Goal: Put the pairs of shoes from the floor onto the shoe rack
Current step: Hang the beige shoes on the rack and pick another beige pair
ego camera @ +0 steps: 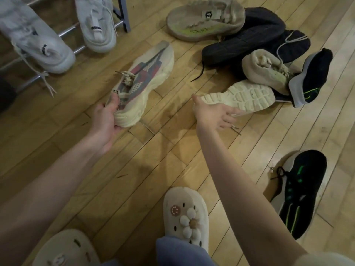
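Note:
My left hand (pixel 105 120) grips the heel of a cream sneaker with a red and blue upper (pixel 148 77), which lies on the wooden floor. My right hand (pixel 215 115) touches the heel end of its mate (pixel 242 96), which lies sole up; the thumb is against the sole and the fingers are spread beside it. The metal shoe rack (pixel 71 30) stands at the top left and carries two white sneakers (pixel 38 39) (pixel 97 24).
A pile at the top right holds beige sneakers (pixel 203 20), a dark knit shoe (pixel 249 41) and a black shoe with green lines (pixel 311 77). Another black and green shoe (pixel 299 191) lies at the right. My feet wear cream clogs (pixel 185 215) at the bottom.

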The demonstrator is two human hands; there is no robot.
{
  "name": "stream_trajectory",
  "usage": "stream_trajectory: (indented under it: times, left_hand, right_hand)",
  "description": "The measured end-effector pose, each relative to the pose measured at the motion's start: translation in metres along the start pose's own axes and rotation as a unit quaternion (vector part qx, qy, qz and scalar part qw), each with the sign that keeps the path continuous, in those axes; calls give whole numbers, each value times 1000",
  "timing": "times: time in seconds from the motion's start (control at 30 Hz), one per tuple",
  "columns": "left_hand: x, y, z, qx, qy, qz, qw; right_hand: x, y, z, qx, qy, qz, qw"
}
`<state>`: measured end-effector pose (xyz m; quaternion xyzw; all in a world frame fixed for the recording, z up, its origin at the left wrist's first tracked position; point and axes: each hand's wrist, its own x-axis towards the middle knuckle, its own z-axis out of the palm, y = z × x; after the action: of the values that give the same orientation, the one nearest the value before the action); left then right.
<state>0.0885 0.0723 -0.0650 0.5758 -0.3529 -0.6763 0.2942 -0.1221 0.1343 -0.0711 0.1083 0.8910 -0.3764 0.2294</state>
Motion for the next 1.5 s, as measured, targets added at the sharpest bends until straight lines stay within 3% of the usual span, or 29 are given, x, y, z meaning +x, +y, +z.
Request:
stream_trajectory:
  times: [0.1, 0.2, 0.3, 0.5, 0.63, 0.73, 0.8, 1.0, 1.23, 1.5]
  left_hand:
    - [4, 1, -9, 6, 30, 3, 1000]
    - [2, 2, -16, 7, 67, 5, 998]
    - [0, 5, -20, -3, 87, 5, 996]
    - [-15, 38, -29, -11, 102, 25, 994]
    - [-31, 83, -43, -17, 98, 72, 992]
    - [-49, 114, -62, -39, 103, 118, 987]
    - [-58, 128, -73, -66, 89, 134, 985]
    - [-82, 163, -83, -110, 48, 135, 984]
    - [-96, 187, -97, -78, 52, 174, 980]
    - [-94, 210, -111, -31, 91, 204, 974]
  right_hand:
    - [-1, -3, 8, 57, 21, 18, 998]
    - [-8, -1, -7, 168, -35, 21, 985]
    - [-22, -1, -37, 294, -110, 21, 949]
    - [-85, -13, -55, 475, -336, 75, 810]
    - [-117, -40, -50, 496, -439, 43, 747]
    - [-117, -59, -59, 517, -531, 28, 671]
    - [-115, -67, -63, 510, -574, 30, 640]
    - [-138, -86, -62, 448, -615, 15, 649]
    - [-149, -115, -59, 477, -640, 2, 602]
    - [-160, -154, -60, 509, -632, -42, 583]
